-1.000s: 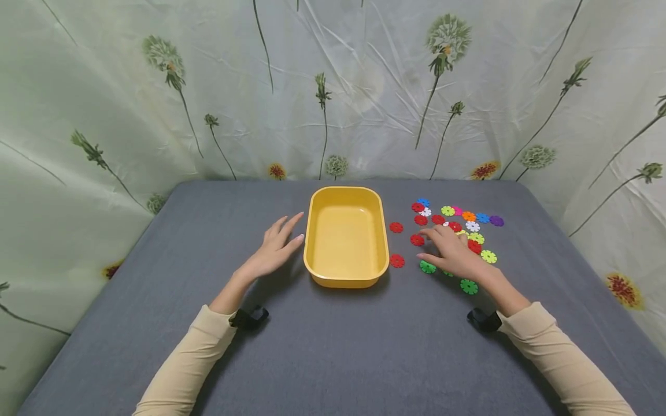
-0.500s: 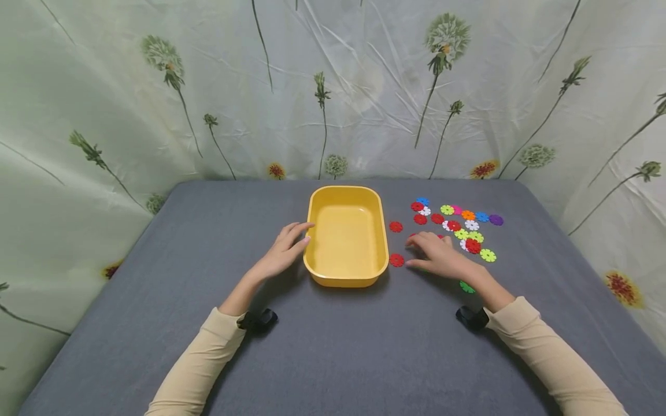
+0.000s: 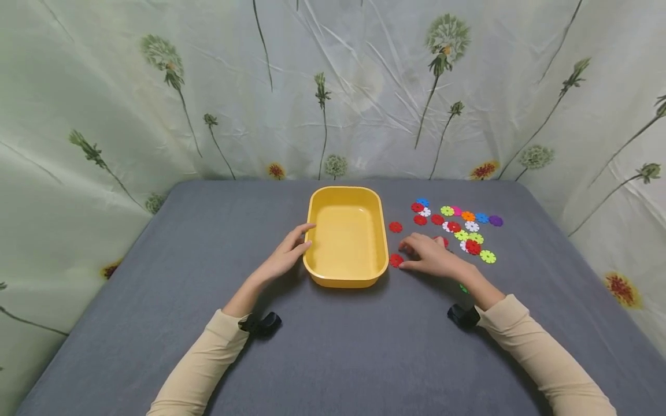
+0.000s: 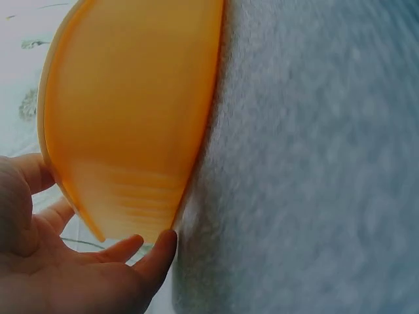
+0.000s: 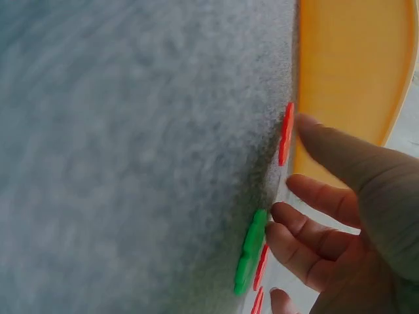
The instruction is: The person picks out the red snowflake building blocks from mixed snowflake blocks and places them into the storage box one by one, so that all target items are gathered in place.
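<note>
Work seems barely begun: coloured discs (image 3: pixel 461 235) all lie outside the yellow tray (image 3: pixel 346 242), left grip (image 3: pixel 282 256) clasped on it, right grip (image 3: pixel 433 256), fingers apart, at a red disc (image 3: pixel 395 259).

The tray (image 3: pixel 344 242) looks smooth plastic, the table cover (image 3: pixel 333 352) matt cloth.

There's one tray (image 3: pixel 346 283) — and over twenty discs (image 3: pixel 496 221).
</note>
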`<state>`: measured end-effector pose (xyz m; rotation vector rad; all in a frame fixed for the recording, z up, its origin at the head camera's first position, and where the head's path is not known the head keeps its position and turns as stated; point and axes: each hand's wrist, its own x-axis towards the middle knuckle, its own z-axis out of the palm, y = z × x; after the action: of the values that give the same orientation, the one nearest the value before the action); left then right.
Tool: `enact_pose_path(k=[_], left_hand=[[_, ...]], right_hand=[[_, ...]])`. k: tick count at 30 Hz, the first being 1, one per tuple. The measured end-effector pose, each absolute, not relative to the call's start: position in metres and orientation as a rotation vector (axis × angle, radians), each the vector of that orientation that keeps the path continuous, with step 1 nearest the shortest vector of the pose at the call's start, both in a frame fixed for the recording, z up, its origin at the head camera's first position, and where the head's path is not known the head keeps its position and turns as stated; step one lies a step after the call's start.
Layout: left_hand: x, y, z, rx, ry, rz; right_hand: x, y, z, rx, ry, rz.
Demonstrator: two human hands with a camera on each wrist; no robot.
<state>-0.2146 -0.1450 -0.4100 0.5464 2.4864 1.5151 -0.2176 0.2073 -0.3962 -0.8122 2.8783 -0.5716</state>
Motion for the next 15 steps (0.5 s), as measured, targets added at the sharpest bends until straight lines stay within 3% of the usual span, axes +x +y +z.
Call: enact_pose_path(k=[15], left_hand=[[-0.2102, -0.1403, -0.4130, 0.417, 2.179, 1.767]], right_hand=[[-0.2177, 0.2013, -0.4005, -0.794, 2.877, -0.558]])
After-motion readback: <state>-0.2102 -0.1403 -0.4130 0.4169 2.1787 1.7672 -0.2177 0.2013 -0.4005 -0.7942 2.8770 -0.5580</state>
